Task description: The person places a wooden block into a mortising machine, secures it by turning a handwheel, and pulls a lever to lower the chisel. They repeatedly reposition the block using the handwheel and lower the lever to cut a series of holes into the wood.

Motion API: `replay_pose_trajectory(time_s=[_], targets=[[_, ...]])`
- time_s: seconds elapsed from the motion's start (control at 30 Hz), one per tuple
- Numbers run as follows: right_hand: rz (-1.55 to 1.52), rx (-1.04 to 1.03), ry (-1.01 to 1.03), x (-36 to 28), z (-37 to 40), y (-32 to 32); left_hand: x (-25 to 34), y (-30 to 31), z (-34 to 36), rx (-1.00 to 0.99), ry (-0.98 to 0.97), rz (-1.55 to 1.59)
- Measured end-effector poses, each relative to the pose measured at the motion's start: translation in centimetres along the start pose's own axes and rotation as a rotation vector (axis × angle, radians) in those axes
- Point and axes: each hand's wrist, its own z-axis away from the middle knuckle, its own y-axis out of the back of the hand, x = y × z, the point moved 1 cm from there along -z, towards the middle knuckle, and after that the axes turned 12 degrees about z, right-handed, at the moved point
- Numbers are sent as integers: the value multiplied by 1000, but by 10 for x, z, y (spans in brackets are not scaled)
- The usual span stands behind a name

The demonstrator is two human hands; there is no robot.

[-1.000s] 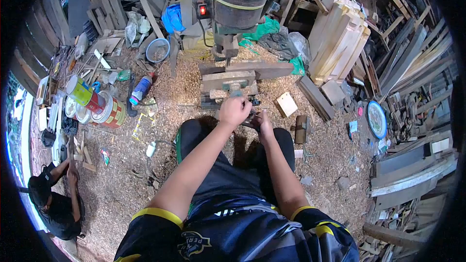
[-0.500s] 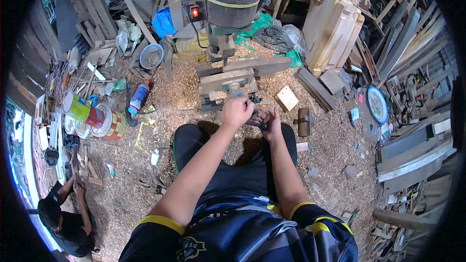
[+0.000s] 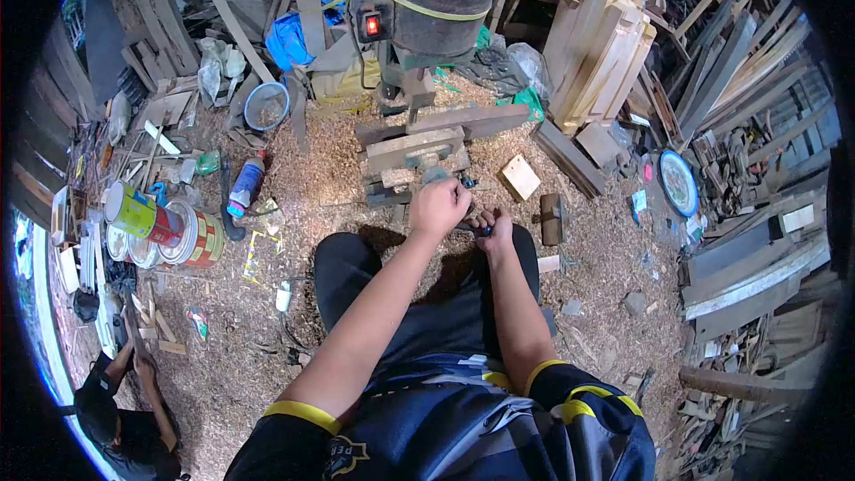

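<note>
In front of my knees is a vise (image 3: 434, 158), its jaws beside a wooden block (image 3: 414, 148). My left hand (image 3: 439, 208) is closed in a fist just below the vise; what it grips is hidden under the fingers. Close beside it on the right, my right hand (image 3: 496, 232) is palm up, its fingers curled round a dark handle (image 3: 484, 231) with a rounded end. Most of that handle is covered by the hands. Above the vise hangs the drill press head (image 3: 419, 80), with a lit red switch (image 3: 372, 25) on its left.
Wood shavings (image 3: 329, 160) cover the floor. A pale wood block (image 3: 519, 178) and a brown block (image 3: 552, 219) lie to the right. Paint buckets (image 3: 191, 233), a spray can (image 3: 246, 185) and a blue-rimmed basin (image 3: 267, 106) are left. Another person (image 3: 125, 419) works at lower left.
My right hand has turned more palm up, with its fingers curling in round the handle. My left fist stays near the vise. The view has shifted slightly.
</note>
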Motion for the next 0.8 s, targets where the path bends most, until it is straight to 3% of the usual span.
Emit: replay_pose_trajectory(time_s=[0.1,0.3,0.37,0.5,0.57,0.63,0.67,0.77,0.8], targets=[[239,29,158,5,27,-27,-3,-2,0,-9,31,-16],[166,111,125,8,18,-21,-12,-5,1,39,-66,7],[305,61,249,12,24,-27,-9,-3,1,55,-68,36],[298,59,195,12,-6,-1,-16,-3,1,43,-100,33],[412,31,206,9,-8,1,-18,-3,2,31,-120,43],[615,112,85,3,16,-21,-22,-5,2,26,-134,47],[731,-28,17,4,29,-27,-23,-5,2,25,-145,50],[763,-19,83,0,60,-51,-24,-4,2,11,-116,69],[675,-147,31,0,48,-40,-25,-5,3,9,-113,71]])
